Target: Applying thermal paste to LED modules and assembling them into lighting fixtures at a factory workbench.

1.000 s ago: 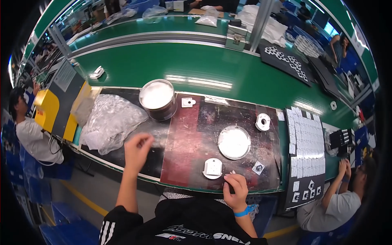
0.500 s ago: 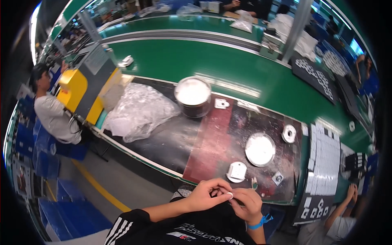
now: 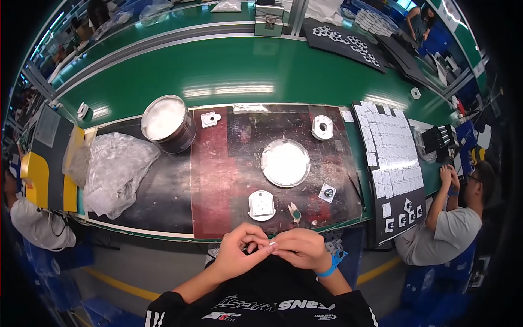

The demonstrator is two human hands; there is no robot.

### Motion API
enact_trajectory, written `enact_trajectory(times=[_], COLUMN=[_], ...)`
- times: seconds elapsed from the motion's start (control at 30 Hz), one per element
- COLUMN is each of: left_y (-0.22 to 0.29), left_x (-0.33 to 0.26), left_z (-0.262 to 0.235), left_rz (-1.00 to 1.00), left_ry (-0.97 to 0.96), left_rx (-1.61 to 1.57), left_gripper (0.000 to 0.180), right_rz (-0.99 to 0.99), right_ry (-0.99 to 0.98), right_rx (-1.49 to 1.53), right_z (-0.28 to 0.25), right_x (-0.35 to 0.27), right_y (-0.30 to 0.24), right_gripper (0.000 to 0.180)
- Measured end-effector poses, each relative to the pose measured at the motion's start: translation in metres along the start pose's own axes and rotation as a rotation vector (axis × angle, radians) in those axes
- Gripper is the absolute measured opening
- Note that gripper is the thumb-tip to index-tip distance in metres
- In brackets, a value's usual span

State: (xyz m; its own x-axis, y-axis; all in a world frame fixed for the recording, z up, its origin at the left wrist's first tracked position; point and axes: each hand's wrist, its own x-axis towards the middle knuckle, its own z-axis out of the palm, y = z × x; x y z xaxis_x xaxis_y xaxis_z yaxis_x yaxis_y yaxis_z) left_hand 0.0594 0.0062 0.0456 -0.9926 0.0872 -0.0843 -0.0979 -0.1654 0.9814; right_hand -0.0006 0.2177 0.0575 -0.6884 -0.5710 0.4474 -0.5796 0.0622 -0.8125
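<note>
My left hand (image 3: 237, 252) and my right hand (image 3: 301, 249) meet above my lap, just off the front edge of the bench. Fingertips of both pinch a small white piece (image 3: 272, 243), too small and too covered to name. A blue band circles my right wrist. Closest to the hands on the bench is a white square housing with rounded top (image 3: 262, 205). Right of it lie a small item with a green part (image 3: 295, 213) and a square white plate with a dark round centre (image 3: 327, 192).
A round tray of white material (image 3: 285, 163) and a white ring-shaped part (image 3: 322, 127) sit farther back. On the left stand a large tub (image 3: 169, 124) and a clear plastic bag (image 3: 120, 171). A board of white pieces (image 3: 389, 147) lies at right, beside a seated person (image 3: 452, 218).
The view has swung to the right, so the bench and its items appear farther left and more level. My hands stay together, pinching the small white piece.
</note>
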Motion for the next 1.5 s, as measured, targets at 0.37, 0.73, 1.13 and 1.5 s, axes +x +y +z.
enact_trajectory(times=[0.37, 0.73, 1.13, 1.5], left_y=[-0.018, -0.035, -0.036, -0.036], left_x=[0.004, 0.054, 0.058, 0.06], left_z=[-0.012, -0.028, -0.032, -0.032], left_rz=[-0.083, 0.569, 0.497, 0.456], left_ry=[-0.124, 0.202, 0.128, 0.13], left_rx=[-0.483, 0.718, 0.738, 0.728], left_gripper=[0.032, 0.07, 0.076, 0.075], right_rz=[0.157, 0.15, 0.077, 0.125], right_ry=[-0.132, -0.005, -0.062, -0.009], right_rx=[0.124, -0.48, -0.618, -0.55], right_z=[-0.014, -0.039, -0.031, -0.028], right_x=[0.023, 0.105, 0.127, 0.128], right_y=[0.007, 0.067, 0.098, 0.099], right_gripper=[0.022, 0.012, 0.009, 0.009])
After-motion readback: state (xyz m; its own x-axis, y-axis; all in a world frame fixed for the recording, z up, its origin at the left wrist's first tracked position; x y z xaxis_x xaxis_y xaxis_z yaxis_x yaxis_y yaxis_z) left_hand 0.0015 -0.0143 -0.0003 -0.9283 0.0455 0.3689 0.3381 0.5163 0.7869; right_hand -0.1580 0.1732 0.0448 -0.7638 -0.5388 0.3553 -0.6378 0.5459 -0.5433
